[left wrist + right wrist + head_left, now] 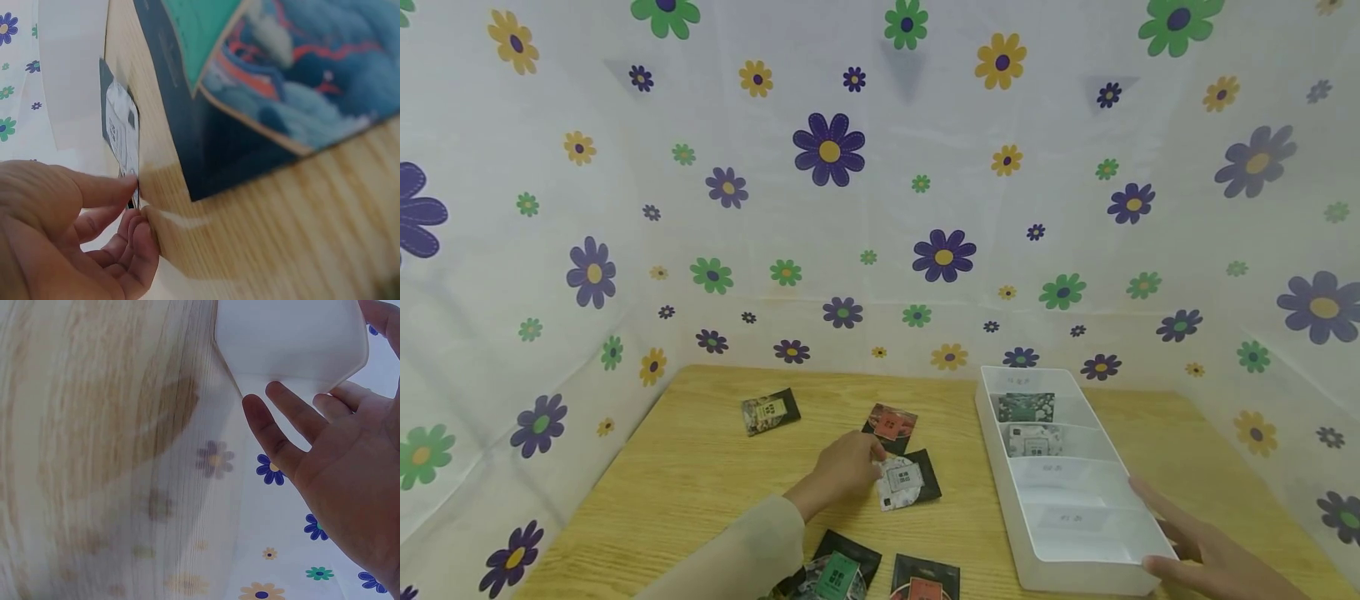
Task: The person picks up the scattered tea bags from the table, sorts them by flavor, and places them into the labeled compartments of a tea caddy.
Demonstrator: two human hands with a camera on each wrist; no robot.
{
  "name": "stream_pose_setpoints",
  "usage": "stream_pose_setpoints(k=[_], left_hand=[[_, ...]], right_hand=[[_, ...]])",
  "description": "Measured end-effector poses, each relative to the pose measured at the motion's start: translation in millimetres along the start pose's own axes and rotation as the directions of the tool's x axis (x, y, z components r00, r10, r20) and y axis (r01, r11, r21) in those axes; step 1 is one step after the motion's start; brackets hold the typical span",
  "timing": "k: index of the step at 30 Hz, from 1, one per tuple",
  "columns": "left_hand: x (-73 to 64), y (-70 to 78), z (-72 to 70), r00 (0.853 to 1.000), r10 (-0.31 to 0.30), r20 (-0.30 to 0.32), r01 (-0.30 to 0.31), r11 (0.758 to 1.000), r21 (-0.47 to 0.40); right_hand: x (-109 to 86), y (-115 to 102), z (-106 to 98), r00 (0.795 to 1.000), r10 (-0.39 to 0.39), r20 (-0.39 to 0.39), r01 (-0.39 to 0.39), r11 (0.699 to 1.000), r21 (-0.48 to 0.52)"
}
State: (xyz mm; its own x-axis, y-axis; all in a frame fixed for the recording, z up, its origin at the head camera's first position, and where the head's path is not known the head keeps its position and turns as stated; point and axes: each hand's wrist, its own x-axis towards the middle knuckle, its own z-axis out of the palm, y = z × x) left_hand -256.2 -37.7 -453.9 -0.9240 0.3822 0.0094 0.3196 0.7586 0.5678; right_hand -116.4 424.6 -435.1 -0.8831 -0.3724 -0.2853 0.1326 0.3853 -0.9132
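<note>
My left hand [848,468] pinches the edge of a white-and-black sachet [907,482] between thumb and fingers. In the left wrist view the same sachet [122,131] stands out past the fingertips, close to the wooden tabletop. Just behind it lies a red-labelled sachet [897,422], partly covered by the hand. On the right, a long white divided box [1018,533] has my right hand [1202,542] at its near right corner, thumb at the near end and fingers along the side. The right wrist view shows the fingers [269,434] spread beside the box's wall [290,337].
A yellow-labelled sachet [771,412] lies at the back left. Nearer me are a green-labelled sachet [838,575] and another red-labelled one [927,575]. In the box's far compartments sit a green sachet [1027,407] and a white sachet [1036,440]. A flowered curtain [865,208] encloses the table.
</note>
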Motion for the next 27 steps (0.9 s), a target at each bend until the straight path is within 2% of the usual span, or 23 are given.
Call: stream_pose_setpoints(k=[4, 6, 8, 11, 13, 15, 17, 24, 27], left_hand=[[1.5, -3.6, -0.4, 1.000, -0.008, -0.015, 0.007, 0.998, -0.060], [1.7, -4.5, -1.1, 0.999, -0.028, -0.035, 0.026, 0.997, -0.075], [1.2, -4.7, -2.0, 0.997, -0.066, -0.026, 0.064, 0.994, -0.084], [-1.1, -3.2, -2.9, 0.991, -0.131, 0.010, 0.131, 0.991, -0.005], [-3.0, -1.7, -2.4, 0.986, -0.159, 0.039, 0.156, 0.985, 0.072], [-4.9, -0.6, -1.8, 0.984, -0.172, 0.042, 0.164, 0.977, 0.139], [-5.9, -0.5, -1.0, 0.985, -0.166, 0.036, 0.158, 0.974, 0.163], [-7.8, -0.4, -5.6, 0.994, -0.099, 0.042, 0.096, 0.992, 0.084], [-8.7, 0.4, -8.0, 0.996, -0.070, 0.054, 0.067, 0.996, 0.061]], right_hand=[[-0.1, -0.9, 0.1, 1.000, 0.014, -0.011, -0.015, 1.000, -0.017], [0.2, -0.6, 0.0, 1.000, 0.021, -0.015, -0.021, 1.000, -0.021], [0.5, 0.1, -0.2, 1.000, 0.010, -0.007, -0.010, 1.000, -0.017], [0.3, 1.2, -0.3, 1.000, 0.014, -0.002, -0.014, 1.000, 0.010], [-0.3, 1.4, -0.4, 1.000, 0.007, 0.002, -0.007, 1.000, 0.026], [-1.0, 1.2, -0.1, 1.000, 0.021, -0.003, -0.021, 0.999, 0.040], [-1.0, 0.8, -0.2, 1.000, 0.018, -0.004, -0.018, 0.999, 0.040], [0.6, 0.2, -0.7, 0.999, 0.031, -0.007, -0.031, 0.999, 0.025], [0.9, -0.2, -1.6, 1.000, 0.028, -0.013, -0.029, 0.999, -0.023]])
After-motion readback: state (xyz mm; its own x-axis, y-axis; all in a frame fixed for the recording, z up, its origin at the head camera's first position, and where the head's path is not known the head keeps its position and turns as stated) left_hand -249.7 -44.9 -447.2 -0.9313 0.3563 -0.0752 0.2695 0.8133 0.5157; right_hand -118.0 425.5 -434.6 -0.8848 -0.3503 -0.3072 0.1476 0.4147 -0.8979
